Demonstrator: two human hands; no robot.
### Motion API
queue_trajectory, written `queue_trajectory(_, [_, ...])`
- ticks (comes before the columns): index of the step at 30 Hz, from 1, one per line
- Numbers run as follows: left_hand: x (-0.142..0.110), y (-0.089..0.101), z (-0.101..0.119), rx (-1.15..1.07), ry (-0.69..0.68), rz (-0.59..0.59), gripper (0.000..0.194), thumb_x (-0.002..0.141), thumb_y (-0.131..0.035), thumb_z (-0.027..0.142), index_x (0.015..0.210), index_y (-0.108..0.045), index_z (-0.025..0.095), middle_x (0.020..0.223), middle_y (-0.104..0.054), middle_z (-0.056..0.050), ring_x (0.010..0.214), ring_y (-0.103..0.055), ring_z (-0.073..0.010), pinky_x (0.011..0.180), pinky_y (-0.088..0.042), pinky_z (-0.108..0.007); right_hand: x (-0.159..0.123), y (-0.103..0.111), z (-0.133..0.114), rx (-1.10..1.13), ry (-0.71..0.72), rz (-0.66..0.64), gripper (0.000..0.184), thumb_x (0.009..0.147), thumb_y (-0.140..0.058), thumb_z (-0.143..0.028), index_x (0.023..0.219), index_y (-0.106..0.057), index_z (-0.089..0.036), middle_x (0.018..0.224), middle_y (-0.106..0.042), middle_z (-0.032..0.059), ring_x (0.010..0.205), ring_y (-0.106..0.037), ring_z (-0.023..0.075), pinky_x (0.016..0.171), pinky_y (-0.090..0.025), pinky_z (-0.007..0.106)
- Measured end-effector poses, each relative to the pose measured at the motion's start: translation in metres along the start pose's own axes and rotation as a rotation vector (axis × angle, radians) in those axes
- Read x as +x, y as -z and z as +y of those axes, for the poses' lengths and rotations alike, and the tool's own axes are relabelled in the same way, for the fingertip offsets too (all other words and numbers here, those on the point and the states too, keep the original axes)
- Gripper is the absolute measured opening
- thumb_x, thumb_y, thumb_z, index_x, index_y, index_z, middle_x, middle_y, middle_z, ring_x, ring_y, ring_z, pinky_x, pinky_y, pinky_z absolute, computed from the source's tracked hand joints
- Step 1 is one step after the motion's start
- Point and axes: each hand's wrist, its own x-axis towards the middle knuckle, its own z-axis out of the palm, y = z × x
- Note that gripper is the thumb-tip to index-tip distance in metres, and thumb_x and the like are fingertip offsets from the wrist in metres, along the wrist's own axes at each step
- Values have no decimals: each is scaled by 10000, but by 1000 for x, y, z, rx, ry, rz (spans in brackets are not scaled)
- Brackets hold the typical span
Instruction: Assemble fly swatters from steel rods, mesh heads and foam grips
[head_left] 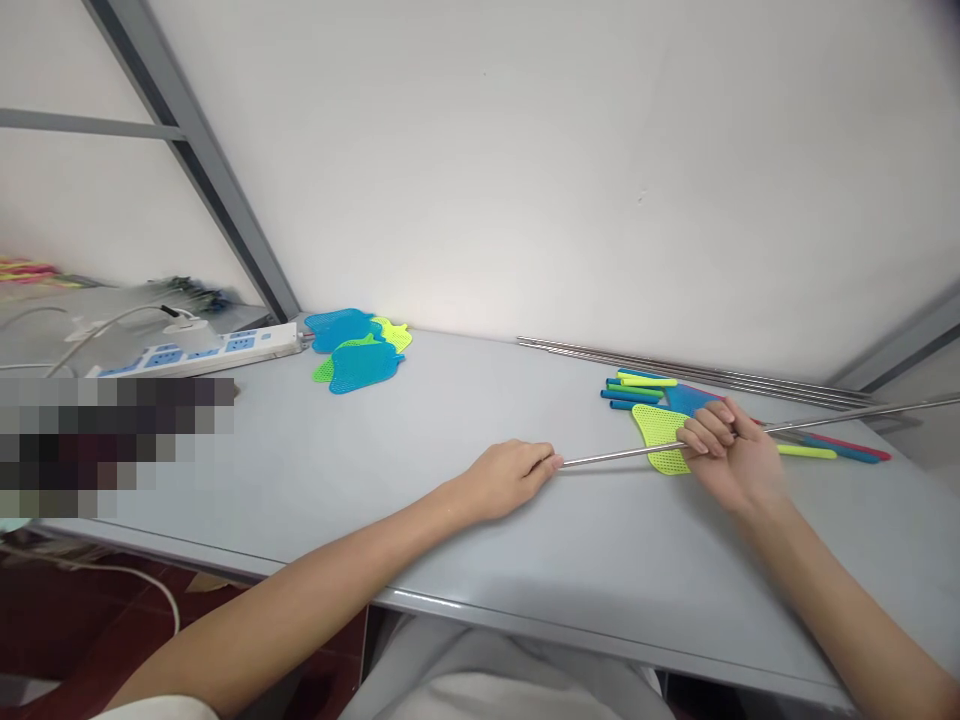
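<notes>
A thin metal rod slants across the right half of the table. My left hand pinches its left end, fingers closed. My right hand, palm turned up and fingers curled, grips the rod farther right. Beneath the rod lies a yellow-green perforated fly swatter head, partly hidden by my right hand. Just behind it is a blue swatter head. Short blue, green and yellow plastic tubes lie beside these heads. More handles, yellow, red and blue, stick out to the right of my hand.
Several metal rods lie along the wall at the back right. Blue, green and yellow swatter heads are piled at the back left, beside a white power strip with cables. A grey metal frame post rises at left. The grey table has its edge before me.
</notes>
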Motion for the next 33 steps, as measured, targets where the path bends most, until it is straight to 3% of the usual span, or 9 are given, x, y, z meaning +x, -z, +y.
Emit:
queue_trajectory(5, [0, 0, -1, -11, -19, -11, 365, 917, -280, 431, 814, -544, 200, 697, -574, -1, 651, -522, -133, 578, -339, -240, 1, 2, 1, -14, -15, 4, 261, 867, -431, -226, 645, -303, -180, 523, -123, -67, 408, -149, 60, 380, -275, 188])
queue_trajectory(33, [2, -3, -4, 62, -113, -22, 362, 935, -257, 398, 808, -527, 195, 714, -590, -6, 663, -534, -132, 596, -348, -224, 2, 3, -11, 5, -26, 0, 216, 831, -412, -209, 639, -322, -167, 499, -201, -54, 413, -187, 56, 382, -292, 194])
